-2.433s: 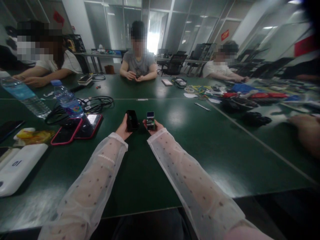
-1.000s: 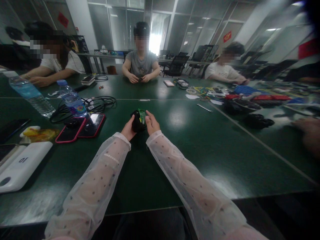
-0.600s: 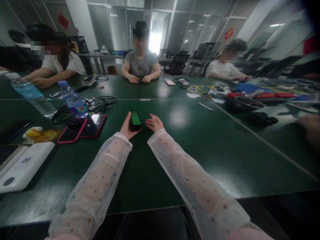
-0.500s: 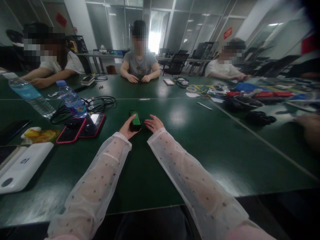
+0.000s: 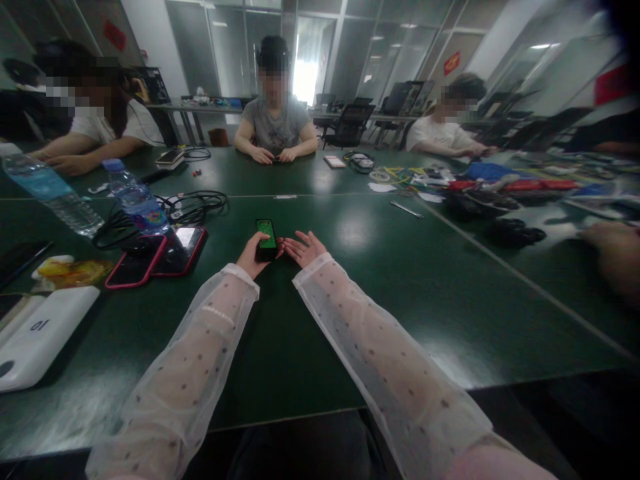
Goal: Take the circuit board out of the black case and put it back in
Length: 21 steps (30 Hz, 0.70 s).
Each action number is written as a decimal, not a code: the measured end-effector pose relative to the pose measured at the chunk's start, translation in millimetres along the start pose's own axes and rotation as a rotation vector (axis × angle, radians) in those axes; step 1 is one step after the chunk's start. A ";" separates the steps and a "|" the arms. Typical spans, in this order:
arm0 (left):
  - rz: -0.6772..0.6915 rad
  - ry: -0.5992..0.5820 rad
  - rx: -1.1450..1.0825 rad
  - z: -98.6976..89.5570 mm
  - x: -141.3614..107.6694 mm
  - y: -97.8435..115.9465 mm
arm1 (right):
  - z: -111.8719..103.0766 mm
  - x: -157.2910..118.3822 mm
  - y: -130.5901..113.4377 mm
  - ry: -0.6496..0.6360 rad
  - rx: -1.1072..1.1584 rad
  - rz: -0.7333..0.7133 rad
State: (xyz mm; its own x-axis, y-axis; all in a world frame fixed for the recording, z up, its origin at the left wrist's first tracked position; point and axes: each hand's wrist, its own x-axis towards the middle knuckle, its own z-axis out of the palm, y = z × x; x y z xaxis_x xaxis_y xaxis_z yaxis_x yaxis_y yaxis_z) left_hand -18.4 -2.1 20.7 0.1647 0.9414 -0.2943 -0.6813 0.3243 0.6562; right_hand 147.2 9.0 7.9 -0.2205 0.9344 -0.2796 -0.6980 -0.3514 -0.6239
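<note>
A small black device with a lit green face [image 5: 267, 239] is gripped in my left hand [image 5: 253, 255], the thumb lying on its left side and fingertips showing at its right edge. Just to the right, my right hand [image 5: 306, 250] is palm up with its fingers spread and holds nothing. Its fingertips are close to the left fingertips; whether they touch I cannot tell. Both hands are above the dark green table [image 5: 290, 333]. Two phones with red edges [image 5: 137, 263] lie left of my left hand.
Bottles [image 5: 134, 197], black cables [image 5: 203, 203] and a white device [image 5: 47, 337] are on the left. A wrench [image 5: 406, 209] lies right of centre, with a black bundle [image 5: 515, 233] farther right. Three people sit across the table; a blurred hand [image 5: 613, 257] shows at the right edge.
My right hand has turned palm up and its fingertips are nearer the left hand. The device stands a little straighter in view. The whole view has shifted slightly.
</note>
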 end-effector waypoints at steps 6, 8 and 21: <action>0.031 0.053 0.047 3.8 -1.5 -1.8 | 0.9 -1.6 3.2 -0.038 -0.032 0.003; 0.049 0.077 0.089 4.3 -1.6 -3.7 | 1.2 -2.2 3.4 -0.042 -0.040 -0.004; 0.176 0.175 0.281 9.8 0.1 -16.1 | 0.4 -4.3 1.1 -0.036 -0.008 -0.011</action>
State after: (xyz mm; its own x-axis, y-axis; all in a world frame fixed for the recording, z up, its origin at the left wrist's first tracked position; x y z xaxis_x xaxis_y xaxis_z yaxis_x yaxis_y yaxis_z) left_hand -0.4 -6.4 17.0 -0.0787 0.9627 -0.2588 -0.4621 0.1948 0.8652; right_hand 147.1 4.6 8.7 -0.2372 0.9397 -0.2463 -0.6950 -0.3413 -0.6329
